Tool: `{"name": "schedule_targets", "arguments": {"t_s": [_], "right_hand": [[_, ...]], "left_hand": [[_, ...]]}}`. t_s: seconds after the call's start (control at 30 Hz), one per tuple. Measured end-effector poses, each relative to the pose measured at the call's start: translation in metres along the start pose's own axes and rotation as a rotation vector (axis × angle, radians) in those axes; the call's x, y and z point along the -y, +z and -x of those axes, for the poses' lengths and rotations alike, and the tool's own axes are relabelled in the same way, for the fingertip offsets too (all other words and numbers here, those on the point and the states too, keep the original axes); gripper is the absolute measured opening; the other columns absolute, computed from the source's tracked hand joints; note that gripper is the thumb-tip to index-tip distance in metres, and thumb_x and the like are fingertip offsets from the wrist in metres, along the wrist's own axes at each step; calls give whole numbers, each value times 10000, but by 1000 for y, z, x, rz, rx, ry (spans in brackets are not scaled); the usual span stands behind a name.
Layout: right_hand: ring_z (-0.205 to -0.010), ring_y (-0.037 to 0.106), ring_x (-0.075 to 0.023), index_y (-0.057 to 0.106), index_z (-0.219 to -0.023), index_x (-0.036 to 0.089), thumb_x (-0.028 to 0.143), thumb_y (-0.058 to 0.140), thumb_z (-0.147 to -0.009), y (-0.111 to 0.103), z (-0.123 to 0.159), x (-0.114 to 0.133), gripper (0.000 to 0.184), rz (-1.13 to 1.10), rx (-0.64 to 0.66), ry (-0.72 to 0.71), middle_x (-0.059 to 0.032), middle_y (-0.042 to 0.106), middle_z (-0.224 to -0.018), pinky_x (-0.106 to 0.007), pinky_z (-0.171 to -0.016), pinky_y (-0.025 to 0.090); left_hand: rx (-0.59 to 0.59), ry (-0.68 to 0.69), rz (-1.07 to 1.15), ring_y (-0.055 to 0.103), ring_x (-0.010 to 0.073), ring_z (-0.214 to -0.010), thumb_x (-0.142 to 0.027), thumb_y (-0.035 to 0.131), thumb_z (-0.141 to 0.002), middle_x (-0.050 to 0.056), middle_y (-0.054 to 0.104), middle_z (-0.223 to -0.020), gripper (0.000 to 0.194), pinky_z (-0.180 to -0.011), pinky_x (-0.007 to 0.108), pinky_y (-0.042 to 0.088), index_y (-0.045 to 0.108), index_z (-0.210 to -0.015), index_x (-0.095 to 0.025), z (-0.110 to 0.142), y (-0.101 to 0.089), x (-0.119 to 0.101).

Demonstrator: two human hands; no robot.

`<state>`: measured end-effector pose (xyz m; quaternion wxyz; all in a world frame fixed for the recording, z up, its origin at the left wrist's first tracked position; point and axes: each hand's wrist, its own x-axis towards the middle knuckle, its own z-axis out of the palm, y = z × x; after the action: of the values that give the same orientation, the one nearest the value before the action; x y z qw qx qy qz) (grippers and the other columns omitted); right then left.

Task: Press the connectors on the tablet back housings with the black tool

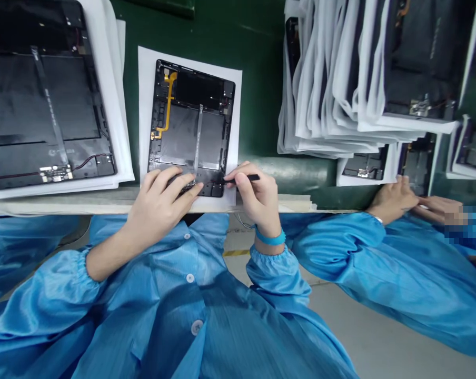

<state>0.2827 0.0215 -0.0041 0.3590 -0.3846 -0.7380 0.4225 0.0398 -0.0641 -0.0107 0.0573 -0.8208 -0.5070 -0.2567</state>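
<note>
1 black casing (180, 139) holds 1 orange cable (168, 108) and 1 grey ribbon (199, 135).

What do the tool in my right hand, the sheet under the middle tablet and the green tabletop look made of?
The tool: probably matte black plastic, as no metallic glint shows, though coated metal is possible. The sheet: plain white and matte, thin foam or paper; I can't tell which. The tabletop: smooth, slightly glossy, perhaps a rubber or vinyl mat, going by its soft sheen.
</note>
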Motion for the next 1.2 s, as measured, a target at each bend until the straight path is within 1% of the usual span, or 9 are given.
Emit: {"name": "schedule_targets", "arguments": {"t_s": [0.2,0.37,0.47,0.57,0.67,0.77,0.87,0.97,1.2], "right_hand": [[-866,722,-213,734,-1023,257,457,501,-1213,5,-1,-1,361,81,40,-25,-44,783,-947,-415,-890,530],[-866,646,-242,669,-992,270,439,423,-1221,5,-5,-5,377,290,94,-182,-47,752,-908,-440,-868,455],[-819,583,-240,618,-937,271,437,390,-1222,1,-6,-6,401,376,91,-216,-46,722,-876,-451,-866,415],[-809,579,-238,602,-931,272,431,385,-1225,0,-2,-4,398,380,75,-196,-40,704,-859,-451,-863,407],[-827,631,-225,633,-948,265,436,421,-1227,8,4,1,390,286,-3,-160,-33,714,-864,-435,-856,436],[-841,680,-213,677,-982,261,509,417,-1228,24,11,8,436,116,-106,-9,-31,733,-888,-425,-872,497],[-835,703,-208,698,-1002,265,585,409,-1219,39,14,12,483,27,-132,93,-28,740,-909,-433,-911,547],[-879,729,-219,708,-1000,269,550,426,-1223,45,15,12,456,57,-138,57,-30,752,-917,-450,-944,558],[-932,726,-238,709,-1006,292,514,406,-1231,40,18,9,437,92,-118,29,-26,742,-917,-478,-966,575]], "left_hand": [[79,2,9,721,319,-1292,-172,680,-1113,118,822,-1358,251,-1045,483,562,800,-1331,-206,5,0,1],[146,-20,64,725,336,-1350,-172,663,-1111,113,802,-1427,331,-1100,522,549,781,-1405,-269,7,0,5],[173,2,58,709,360,-1414,-180,657,-1116,118,779,-1485,340,-1119,571,520,762,-1422,-285,4,-4,9],[193,50,20,709,370,-1428,-197,619,-1141,129,781,-1479,307,-1099,576,514,763,-1405,-264,-2,-9,12],[212,87,12,717,371,-1423,-211,582,-1163,143,785,-1469,293,-1076,565,529,754,-1400,-224,-6,-14,16],[265,64,77,703,387,-1451,-237,568,-1171,163,767,-1507,318,-1104,602,533,716,-1446,-176,-9,-20,19],[353,30,141,670,395,-1507,-259,554,-1174,147,726,-1581,329,-1175,667,507,697,-1467,-213,-11,-26,22],[413,37,169,646,399,-1543,-249,538,-1175,126,702,-1618,307,-1207,718,488,707,-1430,-262,-15,-32,24],[495,-2,244,628,394,-1564,-249,542,-1171,88,681,-1648,305,-1246,775,444,728,-1400,-328,-24,-35,30]]}}
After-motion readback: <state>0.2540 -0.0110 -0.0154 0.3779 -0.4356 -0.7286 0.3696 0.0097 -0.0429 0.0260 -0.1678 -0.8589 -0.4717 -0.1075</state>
